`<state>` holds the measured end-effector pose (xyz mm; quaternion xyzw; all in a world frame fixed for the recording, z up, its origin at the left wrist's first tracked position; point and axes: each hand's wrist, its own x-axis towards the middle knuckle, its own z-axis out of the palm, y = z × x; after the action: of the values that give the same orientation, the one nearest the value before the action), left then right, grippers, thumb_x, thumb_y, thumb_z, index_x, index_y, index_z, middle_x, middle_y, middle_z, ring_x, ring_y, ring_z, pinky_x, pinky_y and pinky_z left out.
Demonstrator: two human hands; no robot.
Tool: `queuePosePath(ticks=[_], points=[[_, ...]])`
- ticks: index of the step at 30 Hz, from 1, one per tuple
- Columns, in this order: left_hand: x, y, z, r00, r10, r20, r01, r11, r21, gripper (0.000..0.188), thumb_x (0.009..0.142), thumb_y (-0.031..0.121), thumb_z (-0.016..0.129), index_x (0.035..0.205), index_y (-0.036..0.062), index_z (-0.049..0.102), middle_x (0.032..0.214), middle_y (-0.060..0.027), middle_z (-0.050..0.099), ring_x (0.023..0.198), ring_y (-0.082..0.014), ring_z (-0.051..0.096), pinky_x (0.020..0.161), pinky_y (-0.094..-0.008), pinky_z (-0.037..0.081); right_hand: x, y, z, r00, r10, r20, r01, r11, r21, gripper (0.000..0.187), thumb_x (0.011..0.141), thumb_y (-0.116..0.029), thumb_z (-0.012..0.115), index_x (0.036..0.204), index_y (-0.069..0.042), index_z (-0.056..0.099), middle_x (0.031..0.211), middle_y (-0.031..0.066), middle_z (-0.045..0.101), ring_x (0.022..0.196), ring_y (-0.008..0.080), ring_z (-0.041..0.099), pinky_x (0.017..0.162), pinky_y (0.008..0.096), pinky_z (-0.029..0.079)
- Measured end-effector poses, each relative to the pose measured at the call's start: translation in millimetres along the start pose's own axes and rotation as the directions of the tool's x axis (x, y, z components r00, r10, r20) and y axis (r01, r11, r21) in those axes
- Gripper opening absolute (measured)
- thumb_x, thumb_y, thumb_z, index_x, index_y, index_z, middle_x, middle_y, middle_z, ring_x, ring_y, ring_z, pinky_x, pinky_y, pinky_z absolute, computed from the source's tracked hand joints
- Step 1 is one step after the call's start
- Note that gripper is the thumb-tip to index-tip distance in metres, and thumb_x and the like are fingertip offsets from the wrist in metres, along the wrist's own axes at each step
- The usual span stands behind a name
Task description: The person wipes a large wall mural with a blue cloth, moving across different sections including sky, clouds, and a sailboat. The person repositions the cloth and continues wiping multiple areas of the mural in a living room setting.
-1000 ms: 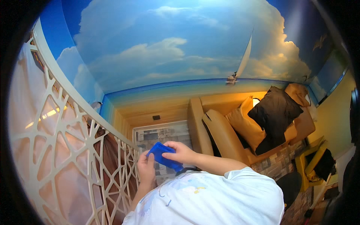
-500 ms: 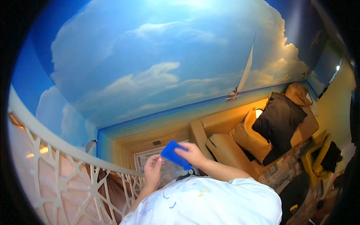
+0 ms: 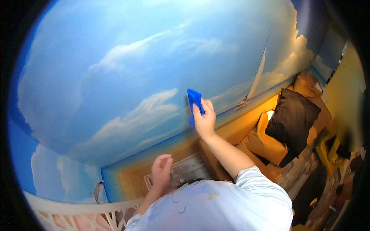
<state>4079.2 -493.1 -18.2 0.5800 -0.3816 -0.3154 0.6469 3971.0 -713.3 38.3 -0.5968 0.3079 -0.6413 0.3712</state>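
A folded blue cloth (image 3: 195, 98) is gripped in my right hand (image 3: 206, 118), thumb on the near side. That hand is raised in front of the painted wall (image 3: 146, 81), and the cloth's upper end is against or very close to the mural; I cannot tell which. My left hand (image 3: 161, 169) hangs lower, in front of my body and left of the right forearm. Its fingers are loosely bent, with a small gap to the thumb, and nothing shows in them. The palm side is partly hidden.
A tan sofa (image 3: 260, 146) with a black cushion (image 3: 295, 120) stands along the wall at right. A white lattice partition (image 3: 77, 210) curves across the lower left. A yellow chair-like frame (image 3: 325, 154) is far right. Below my hands lies a pale-framed grey panel (image 3: 192, 169).
My right hand has risen from chest level toward the wall with the blue cloth. The left hand has come away from the cloth. The view has shifted, and less of the lattice partition shows.
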Motion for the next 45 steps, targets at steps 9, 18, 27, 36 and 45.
queuePosePath(ticks=[9,18,27,36,45], points=[[125.0,16.0,-26.3,0.957,0.221,0.189,-0.206,0.974,-0.096,0.013,0.092,-0.003,0.056,0.105,-0.0012,0.060,0.094,-0.0057,0.061,0.086,-0.0117,0.057,0.080,-0.0243,0.046,31.4,19.1,137.5,0.689,-0.687,0.230,0.710,0.578,-0.403,0.049,0.080,-0.009,0.061,0.129,-0.008,0.059,0.145,0.0161,0.044,0.139,0.0379,0.032,0.115,0.0521,0.016],[180.1,21.8,-31.4,0.650,0.606,0.459,-0.702,0.710,0.057,0.011,0.090,-0.006,0.056,0.100,-0.0019,0.059,0.092,-0.0119,0.058,0.079,-0.0172,0.056,0.071,-0.0270,0.047,120.3,17.6,91.2,0.683,-0.722,0.109,0.601,0.470,-0.646,0.071,0.088,-0.044,0.054,0.149,-0.011,0.035,0.156,0.0163,0.026,0.145,0.0396,0.019,0.112,0.0621,0.006],[215.6,45.9,10.2,0.391,0.806,0.445,-0.912,0.405,0.067,0.017,0.083,-0.008,0.055,0.097,0.0009,0.059,0.084,-0.0139,0.059,0.075,-0.0255,0.056,0.067,-0.0336,0.046,90.5,19.8,98.1,0.757,-0.637,0.146,0.618,0.626,-0.476,0.073,0.092,-0.051,0.049,0.151,-0.013,0.031,0.157,0.0232,0.020,0.145,0.0437,0.015,0.112,0.0603,0.010],[245.7,52.9,82.0,0.238,0.844,0.481,-0.971,0.226,0.084,0.021,0.076,-0.005,0.059,0.093,0.0082,0.059,0.087,-0.0073,0.060,0.079,-0.0270,0.056,0.076,-0.0411,0.045,210.2,27.2,-1.7,0.729,-0.681,0.066,0.543,0.517,-0.661,0.083,0.090,-0.051,0.051,0.151,-0.003,0.023,0.157,0.0209,0.020,0.146,0.0394,0.015,0.112,0.0622,0.008],[268.0,52.0,164.8,0.164,0.850,0.500,-0.984,0.105,0.144,0.023,0.073,0.006,0.065,0.091,0.0180,0.061,0.096,-0.0014,0.060,0.092,-0.0241,0.052,0.089,-0.0429,0.038,200.8,57.0,-19.9,0.802,-0.595,-0.053,0.449,0.657,-0.605,0.080,0.093,-0.052,0.043,0.151,-0.001,0.022,0.158,0.0221,0.017,0.146,0.0406,0.014,0.113,0.0622,0.005]])
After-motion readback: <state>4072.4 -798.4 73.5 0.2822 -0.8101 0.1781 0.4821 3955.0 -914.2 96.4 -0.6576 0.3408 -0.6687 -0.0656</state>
